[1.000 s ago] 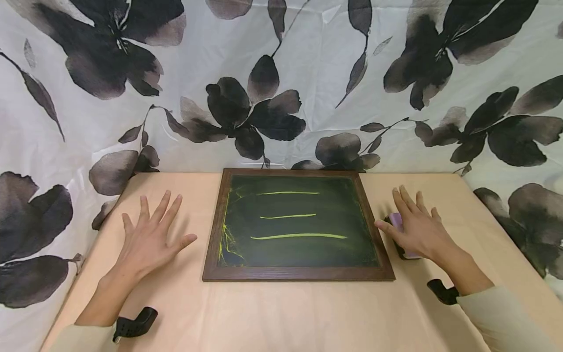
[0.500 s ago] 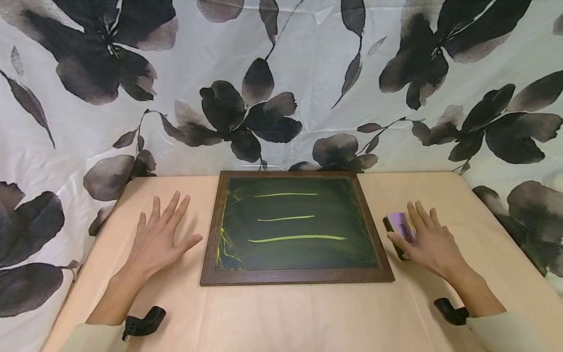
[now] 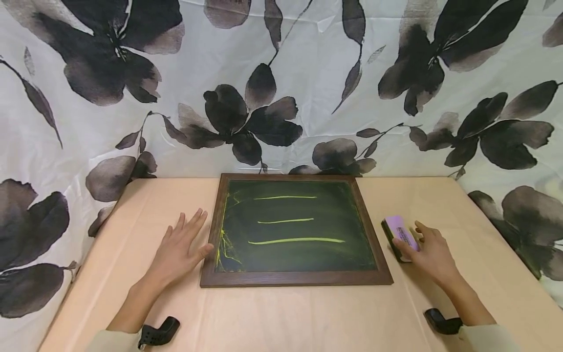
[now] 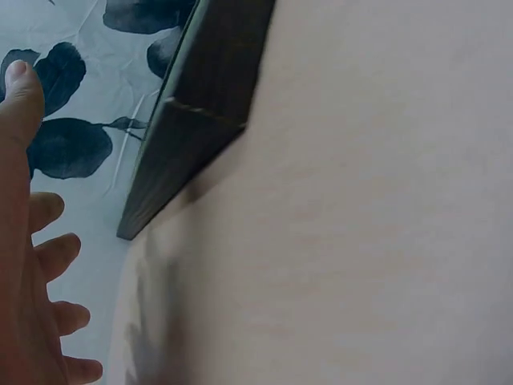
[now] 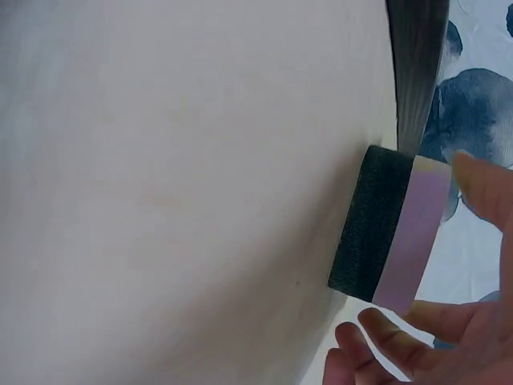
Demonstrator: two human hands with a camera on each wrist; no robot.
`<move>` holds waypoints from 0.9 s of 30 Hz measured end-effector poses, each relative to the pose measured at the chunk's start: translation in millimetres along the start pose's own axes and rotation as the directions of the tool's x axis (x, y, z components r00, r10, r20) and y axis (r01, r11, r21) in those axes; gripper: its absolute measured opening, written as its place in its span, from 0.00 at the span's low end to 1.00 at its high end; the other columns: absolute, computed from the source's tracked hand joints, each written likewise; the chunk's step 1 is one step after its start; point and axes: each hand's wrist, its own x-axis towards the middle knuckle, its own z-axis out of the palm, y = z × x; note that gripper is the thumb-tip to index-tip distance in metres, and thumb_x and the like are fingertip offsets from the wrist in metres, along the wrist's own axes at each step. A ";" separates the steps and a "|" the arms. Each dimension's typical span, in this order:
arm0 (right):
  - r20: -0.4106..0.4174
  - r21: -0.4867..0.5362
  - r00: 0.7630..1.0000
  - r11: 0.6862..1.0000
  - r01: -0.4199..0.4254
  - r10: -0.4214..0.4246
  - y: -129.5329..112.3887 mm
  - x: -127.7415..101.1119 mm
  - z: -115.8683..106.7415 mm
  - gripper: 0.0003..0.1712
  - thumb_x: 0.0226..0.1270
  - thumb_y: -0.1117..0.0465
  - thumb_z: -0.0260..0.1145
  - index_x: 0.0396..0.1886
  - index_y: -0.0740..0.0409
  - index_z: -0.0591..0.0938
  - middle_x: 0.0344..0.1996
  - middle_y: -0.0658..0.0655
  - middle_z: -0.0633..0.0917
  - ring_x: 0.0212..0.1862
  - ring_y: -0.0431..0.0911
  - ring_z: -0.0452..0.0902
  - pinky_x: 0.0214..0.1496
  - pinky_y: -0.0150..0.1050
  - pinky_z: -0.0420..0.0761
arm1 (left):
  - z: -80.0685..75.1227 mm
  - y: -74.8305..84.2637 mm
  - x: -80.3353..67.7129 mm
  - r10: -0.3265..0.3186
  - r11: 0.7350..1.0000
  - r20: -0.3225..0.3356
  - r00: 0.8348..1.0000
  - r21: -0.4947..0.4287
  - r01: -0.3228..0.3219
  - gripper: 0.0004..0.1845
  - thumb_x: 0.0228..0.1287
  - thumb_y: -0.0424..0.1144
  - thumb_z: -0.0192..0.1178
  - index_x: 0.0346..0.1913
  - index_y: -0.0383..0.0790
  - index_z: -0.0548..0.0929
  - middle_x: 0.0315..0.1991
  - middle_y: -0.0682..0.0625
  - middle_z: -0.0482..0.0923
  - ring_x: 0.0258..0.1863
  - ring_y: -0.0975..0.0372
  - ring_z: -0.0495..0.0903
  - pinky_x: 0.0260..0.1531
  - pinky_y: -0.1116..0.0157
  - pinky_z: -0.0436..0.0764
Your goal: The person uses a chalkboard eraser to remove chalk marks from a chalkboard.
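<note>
Purple-topped rectangular eraser with a black foam base [image 3: 400, 232] is lying on the peach-covered table [image 3: 286, 318], near its right edge and just beside the right side of the dark wooden-framed green chalkboard [image 3: 295, 227]. Its long axis is running from the near edge of the table towards the far edge, roughly parallel to that side of the frame. The right hand [image 3: 433, 254] is by far the nearer of the two and is being held at the eraser's near end, so the block is lying ahead of the fingers and slightly to their left. The thumb is being laid against the eraser's near left corner while the other fingers [image 5: 473, 183] are being curved loosely over its purple top; in the right wrist view a gap is showing between fingertips and block, so a closed grip cannot be confirmed. The left hand [image 3: 180, 249] is being rested flat on the table by the chalkboard's left frame, fingers straight and slightly spread, thumb touching the wood. Three yellow chalk lines [image 3: 295, 240] are showing across the board.
</note>
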 end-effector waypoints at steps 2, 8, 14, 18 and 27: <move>0.017 0.028 1.000 1.000 -0.010 0.010 1.6 -0.5 1.8 0.50 0.68 0.44 0.61 0.67 0.82 0.54 0.52 0.83 0.64 0.48 0.74 0.69 0.41 0.65 0.74 | 5.9 -0.7 -3.7 -0.004 1.000 0.012 1.000 -0.019 0.004 0.41 0.65 0.60 0.55 0.75 0.45 0.56 0.74 0.46 0.51 0.71 0.37 0.45 0.61 0.32 0.45; 0.050 0.050 0.999 0.999 -0.017 0.014 -1.4 -1.2 4.5 0.47 0.67 0.44 0.61 0.64 0.82 0.61 0.50 0.80 0.68 0.45 0.69 0.74 0.38 0.58 0.78 | 16.6 -3.2 -10.6 0.023 0.998 -0.006 1.000 -0.066 -0.023 0.40 0.64 0.57 0.58 0.75 0.46 0.58 0.74 0.48 0.53 0.72 0.41 0.46 0.62 0.33 0.42; 0.037 0.051 0.999 0.999 -0.006 0.005 -5.4 -0.2 -2.4 0.43 0.67 0.47 0.63 0.62 0.83 0.64 0.48 0.81 0.73 0.44 0.69 0.77 0.34 0.55 0.80 | 27.0 -4.4 -6.1 0.095 0.995 -0.041 0.995 -0.031 -0.096 0.39 0.63 0.58 0.59 0.73 0.45 0.62 0.73 0.49 0.56 0.72 0.45 0.50 0.65 0.37 0.39; 0.016 -0.006 1.000 1.000 0.015 -0.015 -9.2 2.2 -4.6 0.43 0.65 0.48 0.65 0.61 0.82 0.65 0.47 0.79 0.73 0.43 0.68 0.75 0.36 0.58 0.78 | 28.9 -5.6 -1.5 0.106 0.994 -0.034 0.994 -0.005 -0.106 0.39 0.63 0.59 0.57 0.74 0.47 0.61 0.74 0.50 0.54 0.72 0.46 0.50 0.66 0.39 0.38; -0.055 -0.088 0.995 0.993 0.074 -0.079 -14.2 1.3 -4.1 0.37 0.59 0.52 0.72 0.53 0.82 0.74 0.36 0.74 0.78 0.34 0.61 0.76 0.30 0.54 0.76 | 29.0 -9.0 -1.6 0.101 0.995 -0.019 0.995 -0.005 -0.101 0.40 0.63 0.60 0.58 0.74 0.48 0.61 0.74 0.50 0.53 0.72 0.47 0.50 0.66 0.40 0.38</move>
